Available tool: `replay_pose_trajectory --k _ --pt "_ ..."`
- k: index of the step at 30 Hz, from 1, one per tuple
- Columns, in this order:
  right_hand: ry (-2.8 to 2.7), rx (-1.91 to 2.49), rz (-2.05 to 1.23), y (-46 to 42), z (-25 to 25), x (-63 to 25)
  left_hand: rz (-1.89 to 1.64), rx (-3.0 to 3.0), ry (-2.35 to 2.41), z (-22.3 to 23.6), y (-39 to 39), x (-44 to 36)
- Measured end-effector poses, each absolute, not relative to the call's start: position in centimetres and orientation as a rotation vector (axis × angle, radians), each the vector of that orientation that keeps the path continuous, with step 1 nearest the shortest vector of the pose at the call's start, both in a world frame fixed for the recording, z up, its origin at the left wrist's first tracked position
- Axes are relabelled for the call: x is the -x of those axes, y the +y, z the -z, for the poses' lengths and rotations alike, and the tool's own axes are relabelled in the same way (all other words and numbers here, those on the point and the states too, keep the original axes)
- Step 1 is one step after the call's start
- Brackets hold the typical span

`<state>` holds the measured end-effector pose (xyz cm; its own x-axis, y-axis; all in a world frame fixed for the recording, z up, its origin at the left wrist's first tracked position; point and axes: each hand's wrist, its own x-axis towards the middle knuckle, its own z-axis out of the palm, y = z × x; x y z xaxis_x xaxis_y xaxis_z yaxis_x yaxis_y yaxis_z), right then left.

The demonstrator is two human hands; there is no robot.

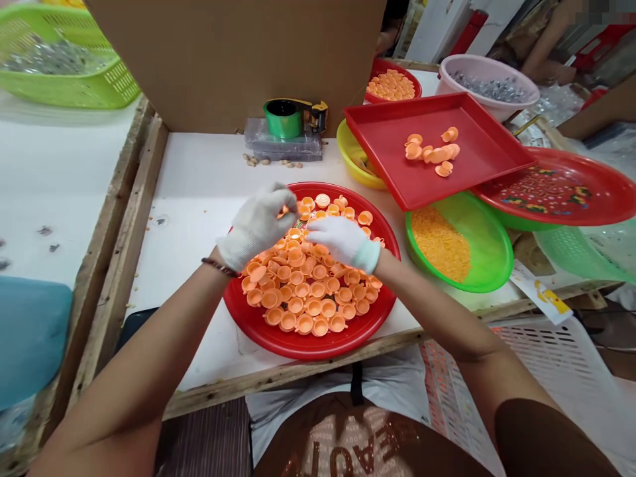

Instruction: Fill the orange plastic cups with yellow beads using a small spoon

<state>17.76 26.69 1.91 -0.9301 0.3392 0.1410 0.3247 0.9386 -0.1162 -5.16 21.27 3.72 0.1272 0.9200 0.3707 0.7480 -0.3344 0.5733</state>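
Note:
Small orange toy cups [317, 289], several joined to saucers, fill the round red tray [311, 348] in front of me. My left hand [261, 222], in a white knit glove, is over the tray's left rear part. Its fingers are curled in a pinch, and a bit of an orange toy cup shows between them. My right hand [342, 242], gloved in white with a pale green cuff, lies low over the cups right of the left hand. Its fingers are stretched out toward the left, and I see nothing held; the undersides of its fingers are hidden.
A red rectangular tray [377, 132] with several orange pieces rests across a yellow bowl [348, 162] and a green basin [489, 245] of orange bits. Green tape [283, 122] stands behind, before a cardboard panel [238, 59]. A flowered red tray [601, 185] lies right.

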Motion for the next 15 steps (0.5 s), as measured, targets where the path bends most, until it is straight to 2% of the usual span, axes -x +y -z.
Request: replay_pose_trajectory --k 1,3,6,10,15 --pt "-3.001 0.443 -0.141 26.2 -0.5 -16.9 -1.141 -2.172 1.629 -4.2 22.2 4.6" --pt "-3.085 0.426 -0.113 25.8 1.3 -15.8 -1.182 -2.182 1.638 -5.0 23.5 4.1" --pt "-3.127 0.534 -0.039 26.1 2.0 -15.6 -0.899 -2.159 1.765 -5.0 22.9 5.3" --pt "-3.077 0.667 -0.013 26.1 1.5 -16.2 -0.487 -2.064 1.83 -2.7 18.3 8.2" --pt "-3.086 0.614 -0.178 24.6 0.8 -15.9 -0.483 -1.956 1.809 -0.5 15.2 9.4"
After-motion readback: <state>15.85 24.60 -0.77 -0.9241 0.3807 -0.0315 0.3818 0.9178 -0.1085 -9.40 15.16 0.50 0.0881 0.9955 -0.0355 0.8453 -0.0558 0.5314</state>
